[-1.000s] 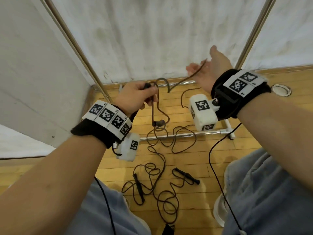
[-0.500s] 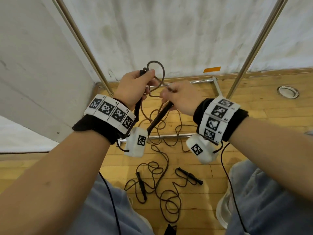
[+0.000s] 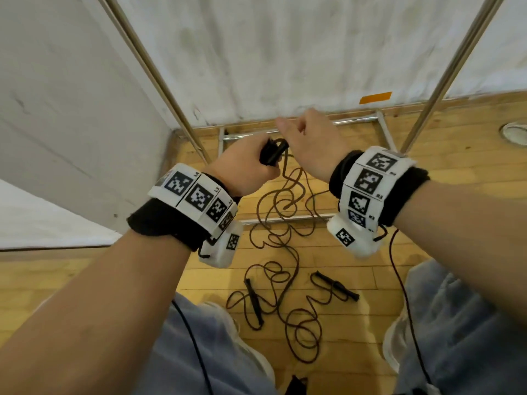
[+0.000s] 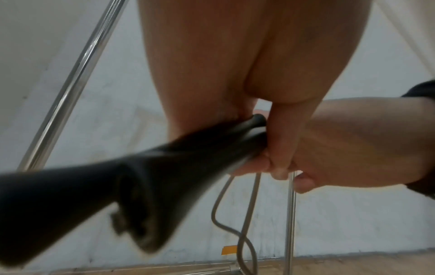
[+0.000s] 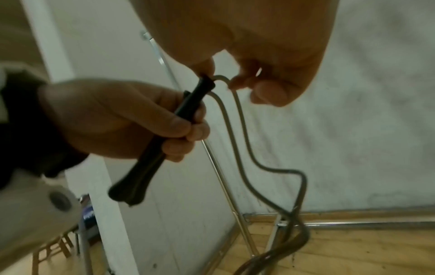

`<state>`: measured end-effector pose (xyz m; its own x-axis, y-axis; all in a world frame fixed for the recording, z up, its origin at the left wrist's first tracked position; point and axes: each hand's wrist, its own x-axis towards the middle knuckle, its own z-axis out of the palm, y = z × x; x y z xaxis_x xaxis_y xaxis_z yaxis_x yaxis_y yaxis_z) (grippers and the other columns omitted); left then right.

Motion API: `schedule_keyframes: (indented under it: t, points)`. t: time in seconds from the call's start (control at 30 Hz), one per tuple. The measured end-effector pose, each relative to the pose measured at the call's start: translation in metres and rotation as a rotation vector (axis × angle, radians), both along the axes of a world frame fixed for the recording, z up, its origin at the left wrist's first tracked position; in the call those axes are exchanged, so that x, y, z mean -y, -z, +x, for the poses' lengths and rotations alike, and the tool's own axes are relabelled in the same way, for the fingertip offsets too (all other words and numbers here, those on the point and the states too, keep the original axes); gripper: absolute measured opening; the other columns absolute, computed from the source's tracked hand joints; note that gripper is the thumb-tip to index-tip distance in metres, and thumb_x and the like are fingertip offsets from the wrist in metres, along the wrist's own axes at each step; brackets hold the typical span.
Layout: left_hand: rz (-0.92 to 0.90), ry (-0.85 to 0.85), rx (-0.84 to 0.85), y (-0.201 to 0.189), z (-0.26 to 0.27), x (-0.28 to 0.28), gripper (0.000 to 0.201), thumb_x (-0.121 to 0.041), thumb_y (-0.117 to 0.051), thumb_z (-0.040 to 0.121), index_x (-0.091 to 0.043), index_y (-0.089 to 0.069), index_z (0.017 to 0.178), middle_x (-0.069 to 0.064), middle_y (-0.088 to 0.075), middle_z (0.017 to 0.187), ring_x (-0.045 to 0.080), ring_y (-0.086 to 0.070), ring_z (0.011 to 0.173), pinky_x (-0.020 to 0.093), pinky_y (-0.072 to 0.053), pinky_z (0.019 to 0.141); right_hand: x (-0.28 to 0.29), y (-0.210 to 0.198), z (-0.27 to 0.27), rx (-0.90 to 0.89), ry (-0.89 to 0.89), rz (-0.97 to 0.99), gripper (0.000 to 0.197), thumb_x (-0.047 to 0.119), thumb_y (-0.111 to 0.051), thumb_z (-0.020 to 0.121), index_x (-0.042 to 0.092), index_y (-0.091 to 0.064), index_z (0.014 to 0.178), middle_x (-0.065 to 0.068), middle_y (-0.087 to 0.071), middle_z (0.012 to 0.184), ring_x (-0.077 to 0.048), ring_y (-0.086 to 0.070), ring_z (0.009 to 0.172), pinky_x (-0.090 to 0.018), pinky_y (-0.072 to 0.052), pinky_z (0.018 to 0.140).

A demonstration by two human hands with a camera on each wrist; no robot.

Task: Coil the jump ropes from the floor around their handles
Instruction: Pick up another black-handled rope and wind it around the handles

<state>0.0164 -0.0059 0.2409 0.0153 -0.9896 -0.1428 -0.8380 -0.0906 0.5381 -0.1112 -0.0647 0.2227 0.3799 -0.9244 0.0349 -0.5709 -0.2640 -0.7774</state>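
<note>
Two black handles [image 3: 272, 152] of one jump rope are gripped together in the left hand [image 3: 245, 166], held up above the wooden floor [image 3: 370, 252]; fingers are seen curled round both handles in the right wrist view. The rope cord [image 3: 288, 201] is pinched by the right hand [image 3: 309, 143] just beside the upper ends of the handles, where it bends over; from there the cord hangs down and trails in loose loops on the floor. A second jump rope [image 3: 302, 329] lies uncoiled on the floor, nearer the person than the handles, with both its handles flat and well apart.

Judged step: start of winding the first rope; no full turn round the handles can be made out. Next move likely calls for the cord to be carried round the paired handles under light tension; the left grip to be kept firm; slack to be drawn up without snagging the floor tangle.
</note>
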Motion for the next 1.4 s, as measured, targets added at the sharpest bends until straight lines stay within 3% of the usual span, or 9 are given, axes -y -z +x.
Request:
schedule_keyframes:
  t: [0.1,0.23,0.33,0.5,0.67,0.87,1.17,1.3,1.4]
  points:
    - [-0.015,0.008,0.037,0.002,0.003,0.001,0.016,-0.016,-0.065,0.085,-0.013,-0.057,0.098,0.0,-0.061,0.093,0.018,-0.057,0.086,0.028,-0.046,0.075,0.003,0.007,-0.004,0.091,-0.094,0.088,0.032,0.037,-0.032,0.101,0.013,-0.052,0.097,0.002,-0.05,0.082,-0.015,-0.048,0.07,-0.019,-0.038,0.06]
    - [0.011,-0.018,0.155,0.007,0.007,0.007,0.03,-0.013,-0.068,0.082,-0.022,-0.046,0.1,-0.01,-0.048,0.085,0.01,-0.05,0.078,0.015,-0.033,0.058,-0.004,0.016,-0.01,0.227,-0.252,0.235,0.035,0.032,-0.034,0.101,0.013,-0.058,0.083,0.0,-0.06,0.071,-0.035,-0.058,0.078,-0.048,-0.047,0.084]
    - [0.014,0.021,0.173,0.01,0.007,0.012,0.024,-0.014,-0.068,0.083,-0.023,-0.05,0.096,-0.008,-0.052,0.086,0.014,-0.053,0.082,0.018,-0.034,0.057,-0.006,0.014,-0.014,0.304,-0.249,0.305,0.036,0.034,-0.041,0.099,0.014,-0.056,0.074,0.006,-0.05,0.056,-0.017,-0.05,0.056,-0.045,-0.047,0.074]
    - [-0.002,0.011,0.045,0.002,0.009,0.013,0.024,-0.033,-0.068,0.085,-0.032,-0.048,0.072,-0.009,-0.056,0.069,0.007,-0.054,0.061,0.023,-0.037,0.053,0.003,-0.004,-0.02,0.209,-0.137,0.095,0.051,0.048,-0.04,0.096,0.023,-0.052,0.054,0.002,-0.044,0.05,-0.008,-0.045,0.043,-0.021,-0.044,0.053]
    - [-0.013,-0.032,-0.297,-0.004,0.017,0.008,0.008,-0.028,-0.061,0.092,-0.029,-0.055,0.088,0.002,-0.07,0.077,0.012,-0.067,0.069,0.027,-0.053,0.057,0.015,-0.017,-0.02,0.339,-0.013,-0.006,0.049,0.044,-0.046,0.095,0.013,-0.043,0.058,-0.008,-0.039,0.055,-0.019,-0.04,0.05,-0.025,-0.039,0.05]
    - [-0.18,-0.09,-0.312,-0.006,0.01,0.006,0.018,-0.03,-0.059,0.094,-0.027,-0.049,0.108,-0.004,-0.064,0.071,0.006,-0.063,0.053,0.018,-0.049,0.051,0.029,-0.027,-0.017,0.338,0.076,-0.066,0.051,0.052,-0.047,0.091,0.01,-0.044,0.061,-0.01,-0.031,0.06,-0.019,-0.029,0.052,-0.028,-0.027,0.055]
    - [-0.366,-0.056,-0.191,-0.025,0.003,0.005,0.011,-0.03,-0.052,0.097,-0.026,-0.055,0.107,-0.006,-0.057,0.072,0.014,-0.057,0.06,0.029,-0.049,0.055,0.029,-0.054,-0.032,0.514,0.052,0.057,0.044,0.044,-0.05,0.092,0.023,-0.036,0.056,0.007,-0.03,0.05,-0.013,-0.026,0.046,-0.027,-0.026,0.049]
    - [-0.462,-0.048,-0.17,-0.035,0.003,0.003,0.015,-0.032,-0.064,0.089,-0.026,-0.057,0.1,-0.013,-0.054,0.073,0.001,-0.052,0.062,0.01,-0.038,0.055,0.021,-0.063,-0.033,0.591,0.016,0.064,0.039,0.043,-0.046,0.095,0.02,-0.042,0.064,0.008,-0.034,0.053,-0.011,-0.029,0.048,-0.027,-0.03,0.05]
    - [-0.489,-0.097,-0.301,-0.043,0.005,0.001,0.02,-0.032,-0.065,0.088,-0.012,-0.062,0.087,-0.006,-0.054,0.064,0.01,-0.052,0.054,0.023,-0.045,0.054,0.02,-0.069,-0.034,0.595,0.006,0.035,0.045,0.053,-0.042,0.093,0.019,-0.048,0.065,0.004,-0.043,0.053,-0.011,-0.038,0.048,-0.021,-0.037,0.05]
